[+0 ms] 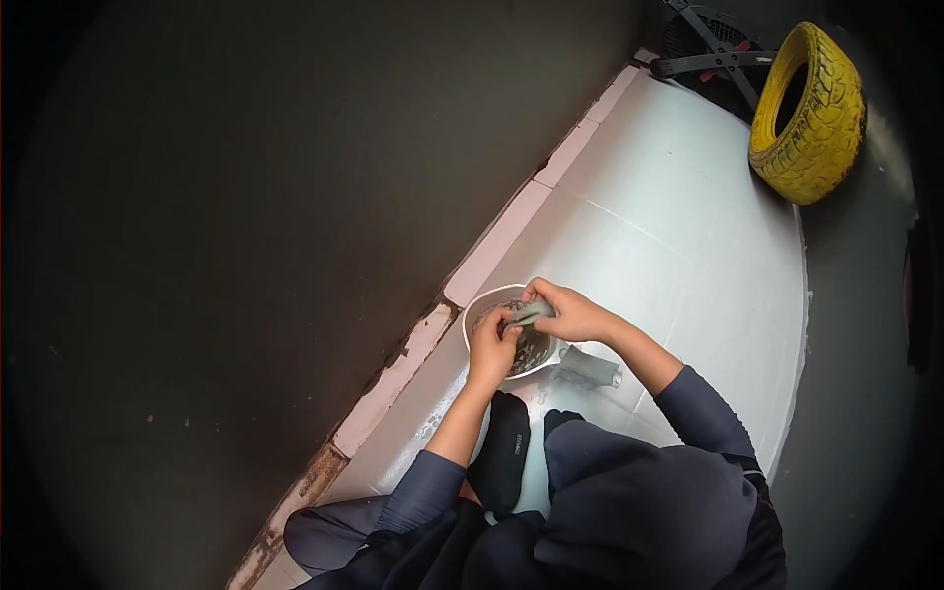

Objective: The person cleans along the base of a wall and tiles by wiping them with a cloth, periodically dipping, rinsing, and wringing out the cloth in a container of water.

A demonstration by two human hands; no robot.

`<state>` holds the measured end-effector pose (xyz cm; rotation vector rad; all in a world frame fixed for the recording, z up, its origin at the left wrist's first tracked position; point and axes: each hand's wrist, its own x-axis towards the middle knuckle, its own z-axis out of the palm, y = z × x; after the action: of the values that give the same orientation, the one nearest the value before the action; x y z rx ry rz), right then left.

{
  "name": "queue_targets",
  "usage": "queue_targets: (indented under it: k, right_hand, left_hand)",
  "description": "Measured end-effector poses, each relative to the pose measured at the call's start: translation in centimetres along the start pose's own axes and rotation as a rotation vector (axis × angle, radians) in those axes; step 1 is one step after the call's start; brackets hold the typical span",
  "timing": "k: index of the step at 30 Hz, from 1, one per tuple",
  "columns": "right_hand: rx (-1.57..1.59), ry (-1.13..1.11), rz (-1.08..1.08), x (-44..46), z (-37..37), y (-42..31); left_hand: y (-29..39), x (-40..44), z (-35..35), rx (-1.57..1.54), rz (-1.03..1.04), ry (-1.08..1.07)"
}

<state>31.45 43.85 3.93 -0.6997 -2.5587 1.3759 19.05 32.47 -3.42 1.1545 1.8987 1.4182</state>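
Note:
My left hand (pixel 494 349) and my right hand (pixel 574 313) are close together above a round white bowl (pixel 468 323). Pinched between their fingers is a folded grey-green cloth (pixel 531 313), held over the bowl's opening. Inside the bowl shows dark liquid (pixel 532 352) with pale flecks or bubbles. Just right of the bowl lies a grey, roughly cylindrical piece (pixel 590 368); whether it is rolled cloth or a handle I cannot tell. Around it the floor looks wet.
The bowl stands on pale, shiny flooring (pixel 649 256) before my black-socked foot (pixel 507 442). A low pinkish tile edge (pixel 511 226) runs diagonally along a dark wall (pixel 246 246). Far right stand a yellow tyre (pixel 836 128) and a black crossed frame (pixel 718 59).

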Motion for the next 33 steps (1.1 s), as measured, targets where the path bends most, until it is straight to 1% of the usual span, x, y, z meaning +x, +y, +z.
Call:
queue_targets:
  k: [1,2,3,5,6,7,9,11,13,14,16,17,19,20,22,23,25,26,27,29,30,32,33]
  right_hand:
    - [0.015,-0.068,-0.024,-0.2,0.2,0.0]
    - [-0.042,-0.142,-0.055,0.1,0.7,1.3]
    - [-0.035,-0.138,-0.052,0.1,1.1,1.5]
    - [-0.199,-0.104,-0.141,0.4,2.4,1.7]
    - [-0.166,-0.113,-0.104,0.5,2.7,1.4]
    - [-0.16,-0.109,-0.105,0.9,3.2,1.6]
    - [-0.106,-0.081,-0.086,1.8,4.3,1.8]
    - [-0.072,-0.057,-0.074,1.8,4.3,1.7]
    - [-0.191,-0.059,-0.079,2.3,4.6,2.3]
    - [-0.188,-0.055,-0.078,2.2,4.7,2.6]
    - [0.177,-0.106,0.057,1.8,4.4,2.0]
    - [0.175,-0.105,0.056,1.9,4.6,2.3]
    - [0.654,-0.075,0.287,2.0,4.8,2.6]
    - [0.654,-0.075,0.286,2.0,4.9,2.8]
    - [1.016,0.043,0.315,1.4,4.4,1.4]
    - [1.018,0.043,0.316,1.6,4.4,1.4]
    - [0.569,-0.025,0.215,2.0,4.4,1.7]
    - [0.444,0.055,0.055,2.3,5.4,3.2]
    - [0.446,0.055,0.054,2.3,5.4,3.3]
    - [0.136,0.002,0.101,2.5,5.5,3.5]
    - [0.137,0.001,0.097,2.7,5.8,3.6]
    - [-0.322,-0.016,-0.061,2.6,7.0,3.7]
    - [-0.32,-0.018,-0.062,2.3,7.7,3.7]
  left_hand:
    - [-0.1,0.1,-0.2,-0.182,-0.028,0.004]
    - [-0.2,0.1,-0.6,-0.189,-0.016,0.014]
    - [0.0,0.1,-1.0,-0.184,-0.018,0.007]
    - [0.5,0.1,-1.7,-0.24,0.049,0.017]
    - [1.0,0.2,-1.9,-0.3,0.065,0.017]
    - [1.4,0.1,-2.1,-0.294,0.065,0.013]
    - [2.6,-0.4,-2.5,-0.627,-0.132,0.023]
    - [2.5,-0.6,-2.6,-0.657,-0.161,0.024]
    - [2.3,-0.9,-2.6,-0.731,-0.22,0.034]
    - [1.8,-0.7,-2.5,-0.726,-0.22,0.03]
    - [1.0,-0.3,-2.6,-0.369,-0.064,0.076]
    - [0.7,-0.2,-2.5,-0.369,-0.062,0.076]
    - [1.8,-0.4,-2.7,0.034,0.141,0.14]
    - [2.3,-0.5,-2.9,0.035,0.141,0.14]
    - [3.0,-1.0,-3.2,0.38,0.149,0.05]
    - [2.9,-1.1,-3.1,0.381,0.148,0.048]
    - [2.7,-1.4,-2.7,0.525,0.312,0.061]
    - [2.7,-1.5,-2.6,0.535,0.304,0.053]
    - [2.5,-1.6,-2.6,0.537,0.304,0.053]
    - [2.0,-1.6,-2.7,0.491,0.278,0.05]
    - [2.2,-1.5,-2.8,0.495,0.278,0.052]
    - [2.5,-1.0,-3.0,0.573,0.231,-0.043]
    - [2.4,-0.9,-2.9,0.574,0.229,-0.042]
